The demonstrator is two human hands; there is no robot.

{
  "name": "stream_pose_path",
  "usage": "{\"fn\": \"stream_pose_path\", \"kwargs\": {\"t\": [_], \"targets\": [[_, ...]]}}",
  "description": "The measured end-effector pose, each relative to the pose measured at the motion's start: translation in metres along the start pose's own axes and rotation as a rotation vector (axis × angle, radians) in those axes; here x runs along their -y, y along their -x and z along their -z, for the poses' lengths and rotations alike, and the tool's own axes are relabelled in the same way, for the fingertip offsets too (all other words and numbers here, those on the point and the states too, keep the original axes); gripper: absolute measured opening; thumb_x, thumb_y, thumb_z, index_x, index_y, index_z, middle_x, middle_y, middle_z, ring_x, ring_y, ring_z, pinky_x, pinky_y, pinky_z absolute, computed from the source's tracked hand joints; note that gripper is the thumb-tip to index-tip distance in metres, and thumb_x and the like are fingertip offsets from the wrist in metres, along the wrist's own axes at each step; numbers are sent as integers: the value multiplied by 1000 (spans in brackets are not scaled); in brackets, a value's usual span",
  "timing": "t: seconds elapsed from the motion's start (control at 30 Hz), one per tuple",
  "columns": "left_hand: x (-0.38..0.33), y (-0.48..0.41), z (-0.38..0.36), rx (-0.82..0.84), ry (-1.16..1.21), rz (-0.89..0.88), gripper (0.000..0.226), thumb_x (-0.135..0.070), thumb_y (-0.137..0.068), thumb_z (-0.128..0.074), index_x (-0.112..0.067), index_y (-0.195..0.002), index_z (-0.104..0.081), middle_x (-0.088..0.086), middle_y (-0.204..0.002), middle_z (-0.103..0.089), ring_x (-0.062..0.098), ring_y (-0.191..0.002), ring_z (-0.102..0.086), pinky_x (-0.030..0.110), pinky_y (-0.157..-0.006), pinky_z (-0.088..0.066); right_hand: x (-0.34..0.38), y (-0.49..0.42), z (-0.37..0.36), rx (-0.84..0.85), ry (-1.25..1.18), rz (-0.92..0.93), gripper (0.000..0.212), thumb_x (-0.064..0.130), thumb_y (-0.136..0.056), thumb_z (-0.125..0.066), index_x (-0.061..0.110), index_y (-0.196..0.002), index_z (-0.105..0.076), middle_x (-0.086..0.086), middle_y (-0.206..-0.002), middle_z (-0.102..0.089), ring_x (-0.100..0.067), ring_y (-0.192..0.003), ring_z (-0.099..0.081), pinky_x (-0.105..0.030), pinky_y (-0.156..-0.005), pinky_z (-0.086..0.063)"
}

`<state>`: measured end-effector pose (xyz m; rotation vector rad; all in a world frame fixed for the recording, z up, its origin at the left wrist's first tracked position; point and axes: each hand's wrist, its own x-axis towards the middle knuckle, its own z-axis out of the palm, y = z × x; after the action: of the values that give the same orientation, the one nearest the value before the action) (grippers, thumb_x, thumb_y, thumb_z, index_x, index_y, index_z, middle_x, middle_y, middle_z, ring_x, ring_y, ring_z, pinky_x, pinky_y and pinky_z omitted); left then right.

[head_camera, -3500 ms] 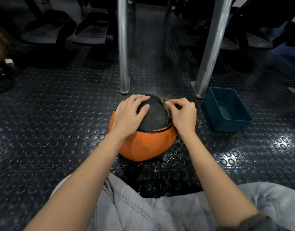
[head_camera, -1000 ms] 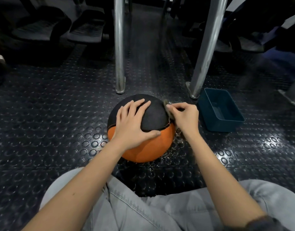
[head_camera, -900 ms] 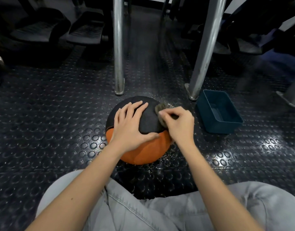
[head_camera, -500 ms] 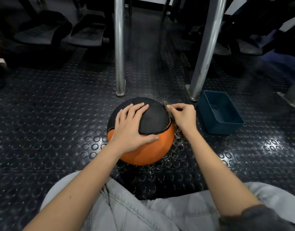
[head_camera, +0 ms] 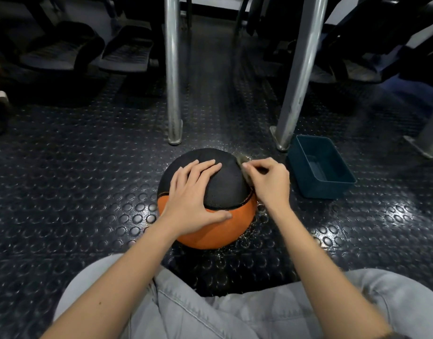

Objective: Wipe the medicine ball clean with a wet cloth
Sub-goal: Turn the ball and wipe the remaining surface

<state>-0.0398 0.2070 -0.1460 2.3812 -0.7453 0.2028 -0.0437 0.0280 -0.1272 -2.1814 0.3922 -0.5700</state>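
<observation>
Ball: medicine ball [head_camera: 226, 189] on the studded floor [head_camera: 88, 192], black panel up.
Left hand [head_camera: 193, 201]: spread flat on top, steadying it.
Right hand [head_camera: 269, 184]: pinching the cloth [head_camera: 241, 159] against the ball's far-right edge.
Change: cloth swept from crown back to flank.
Reading: I judge wiping mid-course, orange half pending.

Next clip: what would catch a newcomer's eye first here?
The orange-and-black medicine ball sits mid-frame on the studded floor, left hand flat on top, right hand pinching a cloth against its right side. A teal tub stands just right of it, beside a metal leg.
</observation>
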Motion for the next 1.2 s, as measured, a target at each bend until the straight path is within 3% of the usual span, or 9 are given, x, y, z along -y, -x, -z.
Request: {"fn": "stream_pose_path", "kwargs": {"t": [0.13,0.23,0.3,0.4,0.53,0.67,0.9,1.1,1.2], "targets": [[6,4,2,-21,24,-31,101,-74,-53,-54,-32,-142,-33,-17,-144,-30,7,-137,-10,33,-112,-4,15,40,2,-4,66,272,6,29,-80,-73,24,-81,-76,10,-80,-63,-13,-83,-51,-25,-76,-36],[6,9,4,-10,38,-78,92,-72,-55,-57,-41,-137,-33,-29,-137,-27,-2,-133,-10,18,-109,3,5,8,6,36,-28,85,10,28,-81,-73,20,-85,-76,4,-83,-68,-14,-85,-59,-27,-81,-44],[0,7,7,-53,131,-23,72,-71,-59,-56,-47,-125,-42,-37,-128,-32,-8,-124,-17,10,-104,0,0,-8,7,75,-69,-31,15,28,-82,-72,16,-90,-76,0,-89,-70,-15,-89,-64,-33,-84,-49],[-13,-12,11,-147,273,162,51,-63,-73,-55,-38,-117,-55,-29,-116,-40,3,-117,-30,23,-103,-21,-3,-3,6,65,-59,-66,14,26,-84,-70,15,-91,-75,3,-89,-69,-15,-92,-64,-29,-83,-48],[-25,-31,5,-147,37,397,36,-35,-99,-38,-27,-132,-50,-8,-136,-44,15,-129,-36,34,-110,-24,2,34,12,-13,-76,48,4,26,-82,-72,29,-79,-73,13,-80,-64,-15,-85,-58,-29,-80,-45],[-20,-20,6,-205,-13,318,32,-31,-98,-41,-27,-124,-59,-10,-130,-53,14,-121,-45,30,-103,-28,13,58,10,-8,49,269,8,33,-79,-70,27,-79,-75,12,-78,-62,-16,-81,-50,-29,-76,-37],[-21,-11,7,-172,-17,320,34,-33,-99,-39,-26,-128,-56,-11,-133,-50,11,-124,-40,28,-103,-26,11,-2,2,124,15,-67,14,29,-83,-70,18,-90,-76,0,-92,-71,-16,-92,-64,-31,-82,-48],[-14,-12,9,-160,-6,291,31,-31,-98,-42,-26,-125,-58,-10,-131,-53,13,-122,-42,27,-102,-26,28,73,10,49,89,347,7,34,-77,-71,28,-78,-75,11,-77,-64,-18,-78,-50,-36,-72,-43],[-14,-11,10,-137,22,282,33,-31,-99,-42,-26,-129,-56,-11,-133,-51,12,-125,-39,28,-103,-27,23,51,8,55,51,272,6,32,-79,-73,26,-80,-76,8,-79,-63,-19,-83,-50,-41,-77,-43]]}}
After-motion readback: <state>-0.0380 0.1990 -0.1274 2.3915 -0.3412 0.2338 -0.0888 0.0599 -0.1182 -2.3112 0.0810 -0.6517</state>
